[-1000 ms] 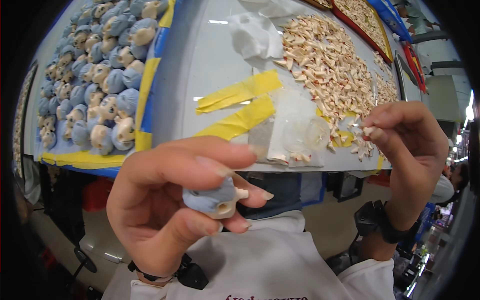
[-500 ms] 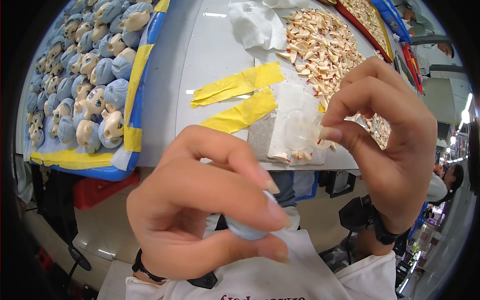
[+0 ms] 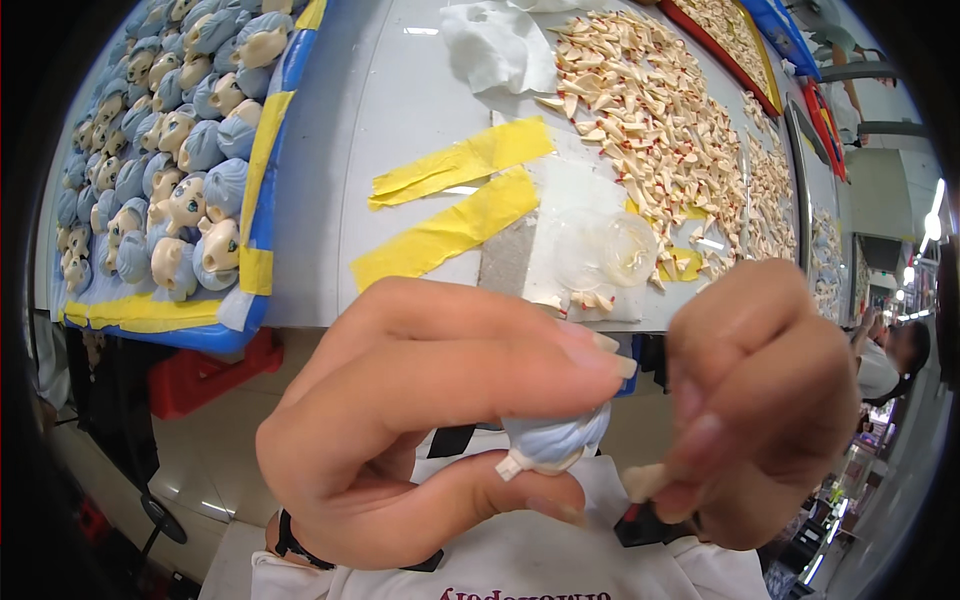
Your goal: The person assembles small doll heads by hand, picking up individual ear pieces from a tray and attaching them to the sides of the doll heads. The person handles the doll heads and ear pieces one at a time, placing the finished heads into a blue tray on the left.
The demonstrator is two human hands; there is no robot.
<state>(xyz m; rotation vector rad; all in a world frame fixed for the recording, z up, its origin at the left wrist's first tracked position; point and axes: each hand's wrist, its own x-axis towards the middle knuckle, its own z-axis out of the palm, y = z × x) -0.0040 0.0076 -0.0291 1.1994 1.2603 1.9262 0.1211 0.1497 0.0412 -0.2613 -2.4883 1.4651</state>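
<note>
Pinched between the thumb and fingers of my left hand (image 3: 430,420) is a small doll head (image 3: 555,435) with molded light-blue hair. A short pale tab juts from its lower left side, and my fingers cover much of the rest. Just to the right, my right hand (image 3: 760,410) is closed in a pinch, apart from the head and blurred by motion. Something pale shows at its fingertips, too smeared to tell from a nail. Beyond both hands, a clear round dish (image 3: 630,250) rests on a white sheet (image 3: 560,215).
Many small cream pieces with red tips (image 3: 650,120) lie heaped on the table. A blue tray (image 3: 225,338) at the left carries rows of blue-haired doll heads (image 3: 185,200). Yellow tape strips (image 3: 450,225) and a white cloth (image 3: 495,45) lie on the table.
My right hand has left the clear dish and come down toward me, beside the left hand. My left hand has shifted slightly right and turned the doll head, so more of its hair shows.
</note>
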